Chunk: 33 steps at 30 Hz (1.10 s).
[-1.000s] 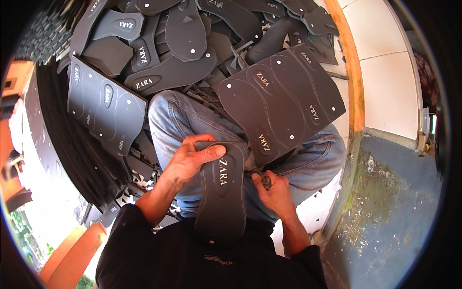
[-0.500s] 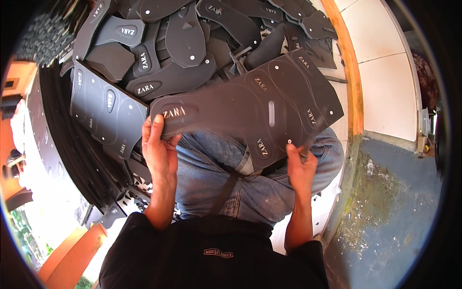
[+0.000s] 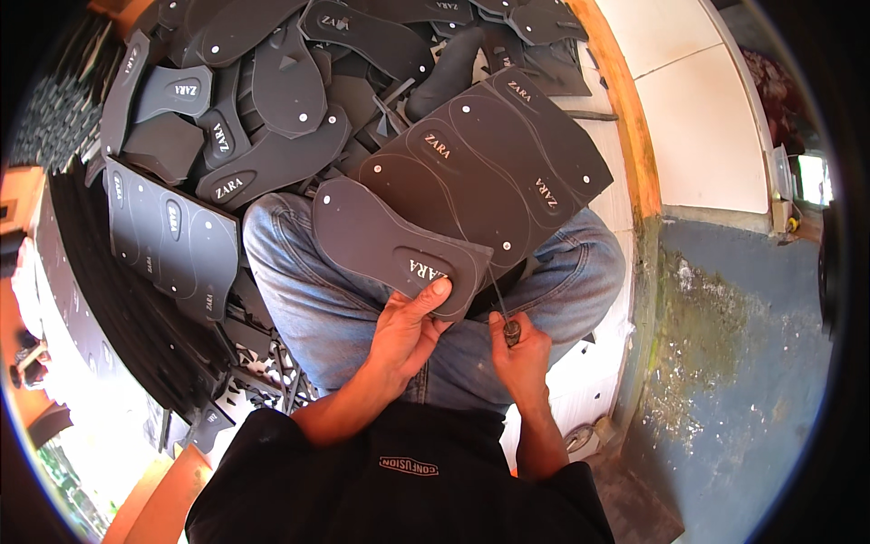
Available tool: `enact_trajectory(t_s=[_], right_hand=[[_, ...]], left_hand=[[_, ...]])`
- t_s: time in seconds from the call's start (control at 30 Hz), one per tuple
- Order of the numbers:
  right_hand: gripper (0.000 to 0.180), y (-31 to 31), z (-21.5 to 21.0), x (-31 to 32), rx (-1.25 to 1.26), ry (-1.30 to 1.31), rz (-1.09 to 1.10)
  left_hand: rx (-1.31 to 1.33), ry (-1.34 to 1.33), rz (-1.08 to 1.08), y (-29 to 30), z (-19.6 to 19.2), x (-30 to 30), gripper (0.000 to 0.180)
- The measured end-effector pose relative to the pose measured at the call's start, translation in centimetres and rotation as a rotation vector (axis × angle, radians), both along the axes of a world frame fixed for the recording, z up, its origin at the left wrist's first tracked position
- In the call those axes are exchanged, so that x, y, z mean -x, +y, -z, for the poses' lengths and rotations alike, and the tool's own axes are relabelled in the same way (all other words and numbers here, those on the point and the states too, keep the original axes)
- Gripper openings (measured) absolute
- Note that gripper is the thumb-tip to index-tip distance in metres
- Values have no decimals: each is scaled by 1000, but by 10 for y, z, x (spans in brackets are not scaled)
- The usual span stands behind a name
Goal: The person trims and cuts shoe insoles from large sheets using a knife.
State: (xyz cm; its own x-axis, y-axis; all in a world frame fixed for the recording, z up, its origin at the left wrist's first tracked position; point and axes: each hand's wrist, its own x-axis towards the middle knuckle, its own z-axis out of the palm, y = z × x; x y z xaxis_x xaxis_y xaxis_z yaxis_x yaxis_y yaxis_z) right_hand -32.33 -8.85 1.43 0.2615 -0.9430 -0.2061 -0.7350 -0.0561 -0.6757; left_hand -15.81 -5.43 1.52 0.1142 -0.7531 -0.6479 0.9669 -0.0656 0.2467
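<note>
The left hand (image 3: 405,331) pinches the sole cutout's (image 3: 390,243) heel end, the rest extending up-left from that grip; the right hand (image 3: 518,349), just beside, is closed around a thin blade (image 3: 500,306).

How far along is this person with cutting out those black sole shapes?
A good way in: a big pile of cut soles lies beyond the knees. In hand now: the left hand grips a part-freed sole at the edge of the black sheet, while the right hand holds a thin blade to it. Left: more outlined soles on that sheet, plus uncut sheets at the side.
</note>
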Motion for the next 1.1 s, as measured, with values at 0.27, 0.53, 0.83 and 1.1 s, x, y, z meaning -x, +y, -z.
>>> enact_trajectory(t_s=[0.27, 0.53, 0.83, 1.1], right_hand=[[22, 13, 2, -7, -92, 114, -73], [21, -11, 6, -47, -118, 43, -336], [27, 25, -6, 9, -176, 71, -277], [13, 19, -12, -9, -196, 240, -381]], left_hand=[[6, -48, -2, 18, 11, -5, 28], [-49, -94, 76, 65, 20, -17, 30], [0, -99, 62, 69, 24, -24, 28], [-11, -92, 93, 76, 30, -24, 28]])
